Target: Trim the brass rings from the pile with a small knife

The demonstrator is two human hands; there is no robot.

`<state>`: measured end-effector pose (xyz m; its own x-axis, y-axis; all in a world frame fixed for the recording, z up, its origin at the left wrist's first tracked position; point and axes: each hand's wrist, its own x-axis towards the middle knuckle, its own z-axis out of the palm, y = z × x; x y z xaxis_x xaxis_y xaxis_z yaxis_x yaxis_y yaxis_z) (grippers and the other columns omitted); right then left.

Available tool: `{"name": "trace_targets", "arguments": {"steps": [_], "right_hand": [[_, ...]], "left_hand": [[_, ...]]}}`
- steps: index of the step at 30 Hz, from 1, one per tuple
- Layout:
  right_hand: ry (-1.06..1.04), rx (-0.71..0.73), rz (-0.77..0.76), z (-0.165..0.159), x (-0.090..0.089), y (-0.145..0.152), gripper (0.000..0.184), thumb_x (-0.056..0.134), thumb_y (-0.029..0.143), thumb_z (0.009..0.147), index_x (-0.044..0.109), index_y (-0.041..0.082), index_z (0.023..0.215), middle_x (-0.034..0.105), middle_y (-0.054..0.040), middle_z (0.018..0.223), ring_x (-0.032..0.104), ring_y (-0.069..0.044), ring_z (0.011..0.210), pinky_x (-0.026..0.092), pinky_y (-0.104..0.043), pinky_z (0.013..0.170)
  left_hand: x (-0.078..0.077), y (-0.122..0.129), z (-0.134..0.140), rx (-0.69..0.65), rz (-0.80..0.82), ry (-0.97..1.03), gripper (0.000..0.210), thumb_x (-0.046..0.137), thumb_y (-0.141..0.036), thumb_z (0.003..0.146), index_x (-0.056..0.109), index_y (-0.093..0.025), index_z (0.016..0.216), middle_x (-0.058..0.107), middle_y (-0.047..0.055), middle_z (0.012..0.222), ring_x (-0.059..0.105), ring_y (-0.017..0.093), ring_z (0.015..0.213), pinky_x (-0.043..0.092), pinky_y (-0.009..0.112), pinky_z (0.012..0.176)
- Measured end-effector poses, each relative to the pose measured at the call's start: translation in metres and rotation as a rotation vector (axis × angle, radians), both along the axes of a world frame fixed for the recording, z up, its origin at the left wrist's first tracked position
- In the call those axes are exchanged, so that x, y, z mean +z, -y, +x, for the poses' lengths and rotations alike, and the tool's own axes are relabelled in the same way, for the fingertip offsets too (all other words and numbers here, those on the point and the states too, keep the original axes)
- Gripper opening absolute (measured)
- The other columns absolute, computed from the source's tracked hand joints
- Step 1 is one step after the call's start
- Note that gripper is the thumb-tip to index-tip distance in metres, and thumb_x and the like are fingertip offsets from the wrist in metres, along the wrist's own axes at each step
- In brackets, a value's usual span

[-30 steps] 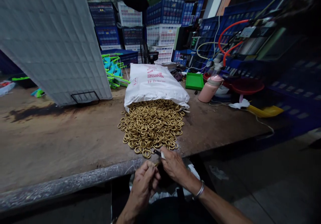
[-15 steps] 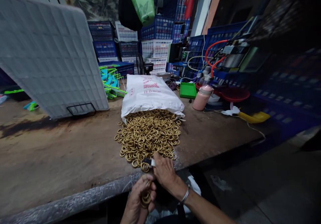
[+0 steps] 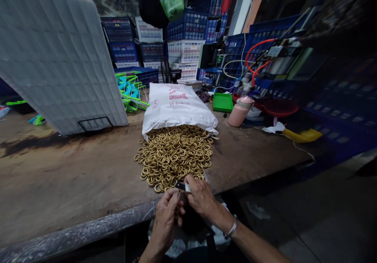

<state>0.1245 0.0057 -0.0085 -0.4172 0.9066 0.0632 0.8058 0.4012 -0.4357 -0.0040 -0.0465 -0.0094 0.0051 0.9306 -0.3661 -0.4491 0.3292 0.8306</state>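
A heap of brass-coloured rings [image 3: 173,157] spills from the mouth of a white printed sack [image 3: 179,103] onto the table. Just off the table's front edge, my left hand [image 3: 165,217] is closed, fingers curled round a brass ring that is mostly hidden. Close beside it on the right, my right hand [image 3: 203,198] grips a small tool [image 3: 180,186] with a dark flat end and a white part. The tool's dark end points left, above my left fingertips and at the near edge of the heap. A metal bracelet circles my right wrist.
A tall grey-white ribbed panel [image 3: 67,66] stands at the left, with green and blue plastic pieces [image 3: 131,92] behind it. Right of the sack are a green tray [image 3: 222,102], a pink bottle [image 3: 239,113] and a red dish [image 3: 281,107]. Stacked crates [image 3: 185,50] fill the back.
My left hand has turned, so the rings seen in its palm are now mostly hidden. Both hands have drawn together, the tool now over the left fingertips. The view has shifted slightly.
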Motion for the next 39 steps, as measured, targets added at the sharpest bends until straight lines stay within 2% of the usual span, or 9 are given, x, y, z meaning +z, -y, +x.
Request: {"name": "trace_targets", "arguments": {"steps": [5,9,11,14,18,20,26,32,39], "right_hand": [[-0.168,0.041,-0.036,0.000,-0.002,0.002,0.017,0.042,0.011,0.071,0.048,0.018,0.086,0.058,-0.0016,0.075,0.052,-0.014,0.070,0.032,-0.023,0.063],[-0.356,-0.062,-0.168,-0.003,0.008,-0.001,0.006,0.042,0.021,0.077,0.048,0.019,0.077,0.054,0.0014,0.067,0.050,-0.012,0.063,0.033,-0.021,0.059],[-0.493,-0.138,-0.277,-0.005,0.014,-0.002,0.014,0.039,0.027,0.081,0.046,0.019,0.071,0.049,0.0032,0.061,0.047,-0.011,0.059,0.035,-0.021,0.057],[-0.646,-0.157,-0.445,-0.006,0.017,-0.003,0.025,0.035,0.034,0.083,0.043,0.019,0.065,0.043,0.0052,0.053,0.043,-0.009,0.051,0.035,-0.021,0.055],[-0.672,-0.162,-0.511,-0.007,0.013,-0.003,0.032,0.035,0.037,0.083,0.042,0.018,0.058,0.041,0.0053,0.049,0.039,-0.008,0.047,0.034,-0.021,0.052],[-0.661,-0.157,-0.497,-0.008,0.011,-0.003,0.031,0.037,0.036,0.082,0.044,0.018,0.059,0.042,0.0052,0.050,0.039,-0.008,0.048,0.033,-0.020,0.052],[-0.572,-0.116,-0.365,-0.008,0.011,-0.003,0.025,0.042,0.033,0.080,0.046,0.016,0.061,0.042,0.0052,0.056,0.037,-0.008,0.054,0.032,-0.019,0.053],[-0.555,-0.077,-0.371,-0.005,0.013,0.000,0.024,0.041,0.032,0.081,0.045,0.017,0.063,0.041,0.0060,0.056,0.037,-0.007,0.054,0.030,-0.019,0.051],[-0.684,-0.073,-0.448,-0.004,0.010,-0.002,0.023,0.038,0.028,0.082,0.048,0.016,0.065,0.049,0.0036,0.059,0.045,-0.009,0.057,0.035,-0.019,0.055]], "left_hand": [[-0.003,-0.008,0.002,-0.049,0.047,-0.134,0.032,0.054,-0.047,0.074,0.052,-0.015,0.078,0.042,-0.007,0.051,0.033,0.003,0.038,0.023,0.013,0.035],[-0.002,-0.012,0.002,-0.032,0.023,-0.233,0.033,0.054,-0.048,0.074,0.049,-0.016,0.070,0.042,-0.007,0.049,0.031,0.004,0.037,0.022,0.015,0.035],[0.000,-0.012,0.003,-0.014,0.015,-0.316,0.032,0.052,-0.047,0.075,0.050,-0.016,0.069,0.042,-0.006,0.047,0.031,0.004,0.036,0.022,0.016,0.035],[0.004,-0.011,0.004,0.004,0.082,-0.424,0.029,0.054,-0.043,0.075,0.057,-0.015,0.068,0.046,-0.004,0.050,0.036,0.007,0.041,0.027,0.018,0.039],[0.006,-0.010,0.003,0.028,0.250,-0.488,0.025,0.055,-0.036,0.075,0.060,-0.015,0.064,0.053,-0.001,0.058,0.043,0.010,0.053,0.035,0.019,0.051],[0.006,-0.010,0.003,0.019,0.238,-0.457,0.024,0.056,-0.037,0.074,0.060,-0.015,0.066,0.051,-0.002,0.057,0.043,0.009,0.052,0.035,0.020,0.051],[0.007,-0.008,0.002,-0.052,-0.002,-0.274,0.033,0.058,-0.049,0.069,0.053,-0.016,0.068,0.046,-0.005,0.052,0.037,0.005,0.039,0.025,0.017,0.038],[0.004,-0.007,-0.001,-0.160,0.030,-0.080,0.032,0.053,-0.048,0.074,0.049,-0.016,0.071,0.047,-0.005,0.055,0.036,0.004,0.040,0.023,0.015,0.036],[0.008,-0.004,0.000,-0.148,0.000,-0.076,0.032,0.053,-0.049,0.074,0.049,-0.017,0.073,0.047,-0.005,0.058,0.037,0.004,0.041,0.022,0.015,0.038]]}}
